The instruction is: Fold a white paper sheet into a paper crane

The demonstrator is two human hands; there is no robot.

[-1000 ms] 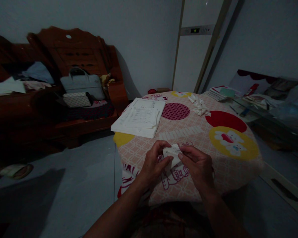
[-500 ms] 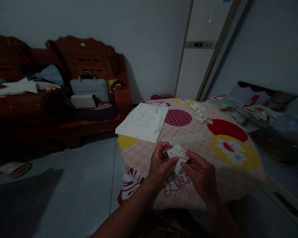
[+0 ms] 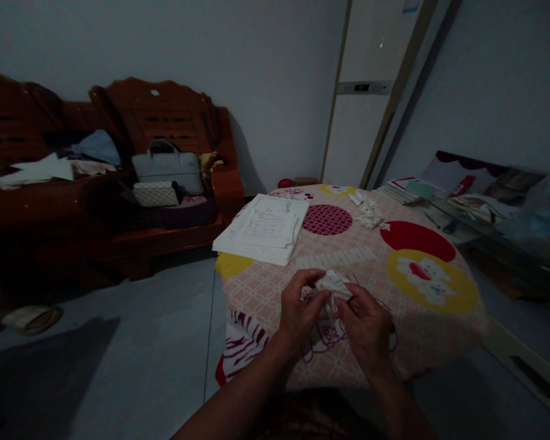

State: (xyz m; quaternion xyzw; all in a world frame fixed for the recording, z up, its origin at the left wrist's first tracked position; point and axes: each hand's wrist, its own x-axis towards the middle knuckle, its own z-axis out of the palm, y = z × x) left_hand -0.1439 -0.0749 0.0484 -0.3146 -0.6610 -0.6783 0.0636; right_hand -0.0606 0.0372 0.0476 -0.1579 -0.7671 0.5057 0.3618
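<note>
Between my two hands is a small folded piece of white paper [image 3: 333, 282], held above the near part of the table. My left hand [image 3: 301, 308] pinches its left side between thumb and fingers. On the right side, my right hand [image 3: 364, 321] grips the paper with thumb and fingers. The paper's lower part is partly hidden by my thumbs. Just beyond my hands, a row of white paper strips [image 3: 337, 258] lies on the patterned tablecloth [image 3: 266, 293].
A stack of printed papers [image 3: 266, 229] sits at the table's left. Folded white paper pieces [image 3: 369, 211] lie at its far right. A glass-topped stand [image 3: 476, 223] with papers is to the right. A wooden sofa [image 3: 165, 116] holds a grey bag [image 3: 167, 173]. A slippered foot [image 3: 32, 319] shows at left.
The paper in my hands has been folded or tilted over and shows less of its face. My right hand has shifted slightly left; the view has tipped up a little.
</note>
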